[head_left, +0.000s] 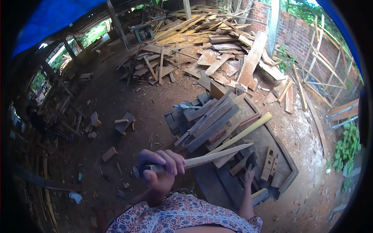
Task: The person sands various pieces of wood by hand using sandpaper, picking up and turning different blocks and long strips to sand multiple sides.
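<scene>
My left hand (161, 166) is closed around the wide end of a long, tapering wooden strip (211, 158), held in front of my body. Its narrow end points right, over a low table of wood pieces, and small marks run along its face. Lower right, my right hand (248, 175) reaches down among the pieces, its visible fingers stretched out against a dark wooden piece (252, 160). Beside it lies a block with holes (268, 163). A yellowish wood strip (244, 134) lies across the table, close behind the strip I hold.
Dark boards (213, 120) are stacked on the table (285, 163). Behind it rises a large heap of planks and offcuts (221, 50), near a brick wall (285, 29). A green machine (143, 34) stands at the back. Wood blocks (109, 154) lie on the dirt floor at left.
</scene>
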The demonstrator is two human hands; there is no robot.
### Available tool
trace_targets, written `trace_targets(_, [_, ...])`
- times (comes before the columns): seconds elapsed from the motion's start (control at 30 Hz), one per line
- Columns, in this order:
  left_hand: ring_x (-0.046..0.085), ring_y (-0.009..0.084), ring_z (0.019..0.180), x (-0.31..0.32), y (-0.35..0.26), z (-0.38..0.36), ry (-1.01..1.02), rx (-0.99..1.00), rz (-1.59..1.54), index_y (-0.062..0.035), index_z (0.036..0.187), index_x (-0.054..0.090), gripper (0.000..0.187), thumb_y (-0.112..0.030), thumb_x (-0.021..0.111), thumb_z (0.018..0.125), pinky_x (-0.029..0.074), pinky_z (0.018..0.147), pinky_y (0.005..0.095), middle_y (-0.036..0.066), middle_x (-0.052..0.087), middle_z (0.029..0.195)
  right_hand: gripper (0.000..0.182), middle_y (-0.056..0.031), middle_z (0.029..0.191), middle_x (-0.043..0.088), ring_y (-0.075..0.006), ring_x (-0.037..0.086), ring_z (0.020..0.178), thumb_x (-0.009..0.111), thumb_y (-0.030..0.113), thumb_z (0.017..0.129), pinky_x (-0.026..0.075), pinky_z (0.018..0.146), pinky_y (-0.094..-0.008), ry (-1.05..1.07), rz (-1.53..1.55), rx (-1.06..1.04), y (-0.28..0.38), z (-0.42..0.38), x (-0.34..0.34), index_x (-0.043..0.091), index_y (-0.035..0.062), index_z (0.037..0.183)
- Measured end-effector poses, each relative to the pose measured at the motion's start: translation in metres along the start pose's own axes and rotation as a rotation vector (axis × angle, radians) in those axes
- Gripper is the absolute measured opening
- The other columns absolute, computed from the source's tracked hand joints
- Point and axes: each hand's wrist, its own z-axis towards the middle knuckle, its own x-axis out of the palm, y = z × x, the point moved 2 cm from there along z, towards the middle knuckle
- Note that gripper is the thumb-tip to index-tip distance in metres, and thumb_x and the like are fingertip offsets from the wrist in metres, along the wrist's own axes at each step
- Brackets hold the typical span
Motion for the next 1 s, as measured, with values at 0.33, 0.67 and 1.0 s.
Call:
trace_targets(0.33, [0.057,0.0208,0.062,-0.059,0.016,0.028,-0.045,-0.059,-0.167,-0.0022,0.096,0.044,0.036,-0.038,0.051,0.092,0.051,0.064,0.0362,0.010,0.054,0.068,0.067,-0.0239,0.108,0.058,-0.0265,0.055,0.099,0.039,0.050,0.095,0.040,0.089,-0.0356,-0.176,0.240,0.066,0.085,-0.056,0.017,0.051,-0.0134,0.111])
trace_targets(0.67, [0.056,0.0216,0.060,-0.089,0.016,0.027,0.071,-0.105,-0.169,-0.0041,0.093,0.045,0.041,-0.044,0.050,0.091,0.049,0.064,0.0383,0.011,0.054,0.067,0.061,-0.0215,0.110,0.059,-0.0273,0.056,0.100,0.040,0.045,0.096,0.040,0.089,-0.0339,-0.159,0.216,-0.131,0.197,-0.086,0.048,0.048,-0.0115,0.119])
trace_targets(1.0, [0.052,0.0172,0.056,-0.121,-0.042,0.066,-0.008,-0.027,-0.184,-0.0081,0.084,0.045,0.051,-0.058,0.037,0.091,0.048,0.059,0.0337,0.004,0.047,0.062,0.044,-0.0229,0.130,0.044,-0.0358,0.040,0.123,0.043,0.013,0.092,0.033,0.101,-0.0410,-0.014,-0.064,-0.496,0.240,-0.126,0.051,0.036,-0.0010,0.134])
